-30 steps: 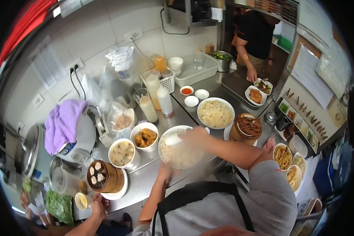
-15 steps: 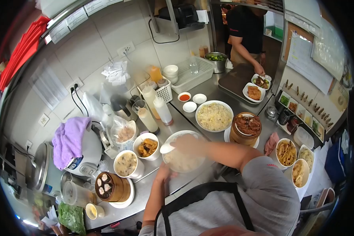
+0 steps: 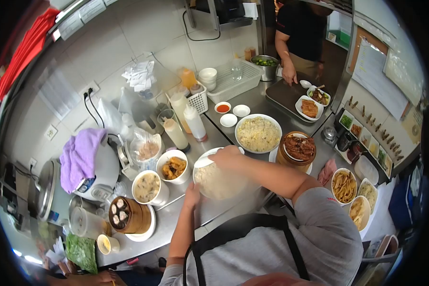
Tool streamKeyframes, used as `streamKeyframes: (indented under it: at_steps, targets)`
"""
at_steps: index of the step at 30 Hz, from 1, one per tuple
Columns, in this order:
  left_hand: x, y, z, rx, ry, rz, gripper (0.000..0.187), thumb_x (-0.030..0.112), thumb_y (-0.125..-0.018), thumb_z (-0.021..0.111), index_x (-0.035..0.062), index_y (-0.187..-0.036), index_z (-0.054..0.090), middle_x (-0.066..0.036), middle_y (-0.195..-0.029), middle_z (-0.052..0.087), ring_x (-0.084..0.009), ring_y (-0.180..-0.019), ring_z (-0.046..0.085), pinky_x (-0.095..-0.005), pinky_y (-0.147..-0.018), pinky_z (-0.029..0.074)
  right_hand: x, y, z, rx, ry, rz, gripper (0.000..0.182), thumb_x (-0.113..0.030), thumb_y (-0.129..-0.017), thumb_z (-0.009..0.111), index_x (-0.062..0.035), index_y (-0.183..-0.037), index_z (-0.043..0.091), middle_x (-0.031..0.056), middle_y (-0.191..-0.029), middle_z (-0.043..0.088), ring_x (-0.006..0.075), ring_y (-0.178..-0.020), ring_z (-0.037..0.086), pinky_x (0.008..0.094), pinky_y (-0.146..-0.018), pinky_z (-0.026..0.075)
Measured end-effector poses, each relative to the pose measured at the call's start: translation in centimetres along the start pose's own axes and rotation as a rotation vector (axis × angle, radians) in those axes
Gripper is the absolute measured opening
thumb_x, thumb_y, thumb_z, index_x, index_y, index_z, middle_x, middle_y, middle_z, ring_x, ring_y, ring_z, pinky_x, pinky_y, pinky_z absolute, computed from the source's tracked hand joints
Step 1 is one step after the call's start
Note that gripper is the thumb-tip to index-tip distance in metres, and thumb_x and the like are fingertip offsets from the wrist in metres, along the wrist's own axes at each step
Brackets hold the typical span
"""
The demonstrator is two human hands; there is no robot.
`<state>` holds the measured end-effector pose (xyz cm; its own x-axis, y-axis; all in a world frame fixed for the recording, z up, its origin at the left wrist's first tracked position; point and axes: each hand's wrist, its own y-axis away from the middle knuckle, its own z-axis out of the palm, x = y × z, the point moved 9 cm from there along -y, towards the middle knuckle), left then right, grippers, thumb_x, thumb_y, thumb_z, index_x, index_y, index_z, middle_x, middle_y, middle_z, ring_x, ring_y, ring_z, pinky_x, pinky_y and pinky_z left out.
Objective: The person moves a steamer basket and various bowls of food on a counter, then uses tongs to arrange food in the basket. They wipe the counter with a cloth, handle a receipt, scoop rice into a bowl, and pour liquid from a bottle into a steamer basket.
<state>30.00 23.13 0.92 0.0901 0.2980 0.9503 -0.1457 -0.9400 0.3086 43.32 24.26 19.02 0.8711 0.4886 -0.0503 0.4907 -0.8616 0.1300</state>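
A white bowl of rice, partly blurred, is in front of me on the steel counter. My left hand is closed on its near-left rim. Over the bowl's far side, my right hand is closed round the handle of a white spoon, whose broad end points left. Just beyond stands a full bowl of fried rice. To its right, a bamboo steamer holds brown sauced food. Left of my hands are a tub of fried pieces and a tub of congee-like food.
Squeeze bottles and small sauce dishes stand behind. A dumpling steamer and a towel-draped cooker are at left. A co-worker's hand is over a brown tray with two dishes. Noodle tubs stand at right.
My right hand and the spoon have moved to the bowl's far side. The co-worker's hand has shifted left, away from the dishes, and a small white spoon-like item now shows by them.
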Motion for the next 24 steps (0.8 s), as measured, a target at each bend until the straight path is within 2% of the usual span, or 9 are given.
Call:
streamKeyframes:
  at_steps: [5,8,10,12,13,15,17,21,24]
  targets:
    - [0.6,-0.7,-0.7,0.076,-0.036,0.044,0.026,0.021,-0.086,0.034,0.0021,-0.098,0.046,-0.01,-0.065,0.056,-0.015,-0.042,0.053,-0.0242,-0.035,0.043,-1.2,-0.2,4.3,-0.016,0.051,-0.041,0.028,-0.015,-0.076,0.043,-0.0143,-0.102,0.054,0.0119,-0.09,0.059,0.0267,-0.084,0.058,0.0393,-0.067,0.045]
    - [-0.6,-3.3,-2.3,0.198,-0.303,0.557,0.027,0.021,-0.086,0.034,0.0011,-0.096,0.049,-0.008,-0.064,0.055,-0.0136,-0.04,0.05,-0.0237,-0.034,0.041,0.4,0.8,1.8,0.022,0.004,0.008,0.038,-0.013,-0.075,0.044,-0.0169,-0.113,0.048,0.0115,-0.092,0.059,0.0263,-0.084,0.058,0.0399,-0.068,0.045]
    - [0.3,-1.5,-1.7,0.164,-0.196,0.243,0.028,0.021,-0.085,0.037,-0.0001,-0.097,0.051,-0.008,-0.07,0.056,-0.0127,-0.051,0.051,-0.0246,-0.045,0.042,1.5,2.2,-0.1,-0.016,0.023,0.111,0.05,-0.007,-0.075,0.041,-0.023,-0.122,0.038,0.0143,-0.093,0.055,0.0284,-0.079,0.058,0.0407,-0.063,0.046]
    - [0.4,-1.3,-1.7,0.211,-0.085,0.358,0.029,0.023,-0.085,0.036,0.0001,-0.1,0.048,-0.008,-0.064,0.054,-0.0126,-0.04,0.048,-0.0246,-0.034,0.037,4.0,1.2,2.6,-0.02,0.005,0.169,0.055,-0.004,-0.072,0.041,-0.0231,-0.123,0.035,0.015,-0.09,0.056,0.0295,-0.076,0.057,0.0395,-0.064,0.045]
    - [0.1,-0.3,-1.6,0.159,-0.005,0.19,0.031,0.024,-0.086,0.037,0.0,-0.105,0.045,-0.008,-0.063,0.053,-0.013,-0.042,0.048,-0.0242,-0.035,0.038,4.5,0.9,4.1,-0.074,0.033,0.172,0.055,-0.004,-0.072,0.042,-0.023,-0.124,0.035,0.0159,-0.091,0.056,0.0301,-0.079,0.057,0.04,-0.067,0.044]
    - [1.5,2.8,-2.4,0.212,0.026,0.029,0.042,0.028,-0.086,0.04,0.0007,-0.117,0.036,-0.009,-0.064,0.053,-0.013,-0.045,0.049,-0.0231,-0.038,0.04,5.5,0.4,7.6,-0.123,-0.039,0.195,0.052,-0.006,-0.075,0.037,-0.0233,-0.124,0.034,0.0164,-0.094,0.055,0.0306,-0.085,0.056,0.0412,-0.072,0.044]
    - [3.4,5.3,-4.3,0.257,-0.101,0.11,0.043,0.027,-0.084,0.045,0.0035,-0.119,0.036,-0.009,-0.074,0.054,-0.0121,-0.051,0.052,-0.0239,-0.043,0.042,5.0,0.3,7.7,-0.139,0.008,0.189,0.054,-0.005,-0.075,0.036,-0.0238,-0.126,0.031,0.0166,-0.098,0.053,0.0316,-0.086,0.055,0.041,-0.073,0.043]
    - [6.2,14.4,-12.2,0.598,0.144,0.267,0.029,0.026,-0.081,0.049,0.0042,-0.101,0.051,-0.005,-0.063,0.053,-0.0124,-0.049,0.052,-0.0228,-0.046,0.041,4.4,0.4,7.3,-0.129,0.039,0.184,0.057,-0.007,-0.072,0.04,-0.0225,-0.126,0.03,0.0165,-0.099,0.052,0.0315,-0.088,0.053,0.0404,-0.075,0.042]
    - [3.3,22.0,-21.2,0.993,0.121,0.14,0.019,0.021,-0.082,0.048,0.0086,-0.095,0.053,-0.002,-0.068,0.052,-0.007,-0.052,0.049,-0.018,-0.043,0.036,4.9,0.2,7.3,-0.101,-0.029,0.122,0.06,-0.01,-0.067,0.05,-0.02,-0.125,0.033,0.0173,-0.095,0.051,0.0319,-0.091,0.05,0.0397,-0.077,0.041]
